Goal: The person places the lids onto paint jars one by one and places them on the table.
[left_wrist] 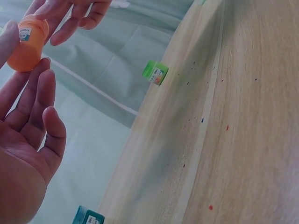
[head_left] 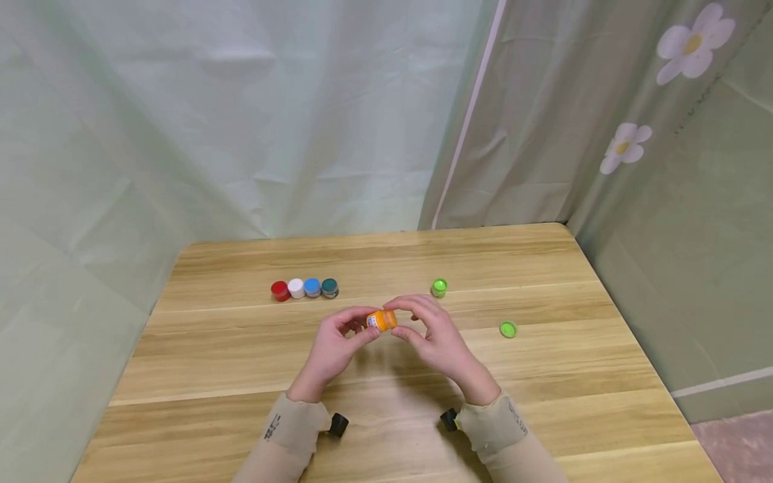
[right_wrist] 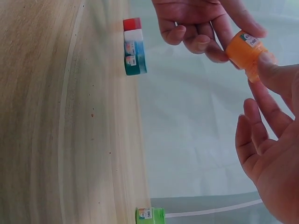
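Note:
An orange paint jar [head_left: 382, 320] is held above the table between both hands. My left hand [head_left: 332, 345] pinches its labelled end between thumb and fingers. From the other side, the thumb and fingers of my right hand [head_left: 439, 341] pinch the opposite end. The right wrist view shows the jar [right_wrist: 244, 49] tilted, its label facing the camera and the right thumb pressed on its paler end. Beyond the right hand stands a green paint jar [head_left: 439, 289]. A round green lid [head_left: 508, 329] lies on the table farther right.
Red [head_left: 280, 291], white [head_left: 296, 288], blue [head_left: 312, 288] and dark teal [head_left: 329, 288] paint jars stand in a row at the back left of the wooden table [head_left: 211, 362]. Pale curtains [head_left: 302, 134] hang behind and beside it. Small paint specks dot the tabletop.

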Demonstrator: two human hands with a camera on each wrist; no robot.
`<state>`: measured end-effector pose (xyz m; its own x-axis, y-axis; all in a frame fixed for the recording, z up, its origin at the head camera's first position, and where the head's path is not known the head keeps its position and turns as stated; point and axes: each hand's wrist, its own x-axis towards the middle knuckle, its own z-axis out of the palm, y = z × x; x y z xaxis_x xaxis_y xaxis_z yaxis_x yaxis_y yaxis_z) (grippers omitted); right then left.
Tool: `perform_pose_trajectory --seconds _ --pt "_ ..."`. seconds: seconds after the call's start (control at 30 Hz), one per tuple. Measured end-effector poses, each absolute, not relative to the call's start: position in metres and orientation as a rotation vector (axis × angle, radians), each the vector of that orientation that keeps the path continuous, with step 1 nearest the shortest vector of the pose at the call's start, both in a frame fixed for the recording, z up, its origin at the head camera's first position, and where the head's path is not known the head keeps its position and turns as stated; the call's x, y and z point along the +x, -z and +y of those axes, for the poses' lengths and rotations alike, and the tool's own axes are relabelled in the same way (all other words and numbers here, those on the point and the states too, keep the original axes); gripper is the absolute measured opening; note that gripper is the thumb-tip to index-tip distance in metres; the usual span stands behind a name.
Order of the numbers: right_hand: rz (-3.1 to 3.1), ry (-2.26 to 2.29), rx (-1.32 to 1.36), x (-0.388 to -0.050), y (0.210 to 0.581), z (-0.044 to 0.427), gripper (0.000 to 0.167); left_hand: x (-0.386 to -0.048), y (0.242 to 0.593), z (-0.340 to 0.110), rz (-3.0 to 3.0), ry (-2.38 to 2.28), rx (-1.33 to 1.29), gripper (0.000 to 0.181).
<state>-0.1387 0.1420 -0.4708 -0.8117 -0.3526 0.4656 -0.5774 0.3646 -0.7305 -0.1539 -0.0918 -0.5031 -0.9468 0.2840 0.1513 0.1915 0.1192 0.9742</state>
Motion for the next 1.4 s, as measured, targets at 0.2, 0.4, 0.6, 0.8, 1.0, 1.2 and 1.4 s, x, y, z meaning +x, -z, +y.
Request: perform_pose_trajectory --seconds 0.2,0.4,0.6,0.8,1.0,1.2,1.4 --pt "-2.394 -1.388 0.868 -0.1402 0.4712 0.1429 0.037 -0.1544 0.5027 -0.0923 2.296 -1.973 0.5 0.029" --pt "-2.385 -1.313 0.921 -0.1415 0.4717 0.1448 0.038 -0.1543 0.5018 -0.0923 2.294 -1.966 0.541 0.028" --pt "-2.409 -1.258 0.894 -0.1407 0.4721 0.1448 0.039 -0.1547 0.5035 -0.0928 2.278 -1.985 0.554 0.029" --pt "-2.485 -1.236 0.82 -0.1385 0.4704 0.1444 0.037 -0.154 0.5026 -0.0924 2.275 -1.981 0.556 0.029" --pt "-2.569 -1.171 0.743 -0.1378 0.4709 0.1437 0.031 -0.1534 0.5019 -0.092 2.269 -1.977 0.582 0.029" --pt "-2.646 -1.089 0.7 -0.1364 0.471 0.143 0.019 -0.1516 0.5021 -0.0893 2.256 -1.946 0.615 0.029" --pt "-2.685 -1.099 0.62 -0.1358 0.4714 0.1446 0.023 -0.1507 0.503 -0.0866 2.242 -1.953 0.6 0.03"
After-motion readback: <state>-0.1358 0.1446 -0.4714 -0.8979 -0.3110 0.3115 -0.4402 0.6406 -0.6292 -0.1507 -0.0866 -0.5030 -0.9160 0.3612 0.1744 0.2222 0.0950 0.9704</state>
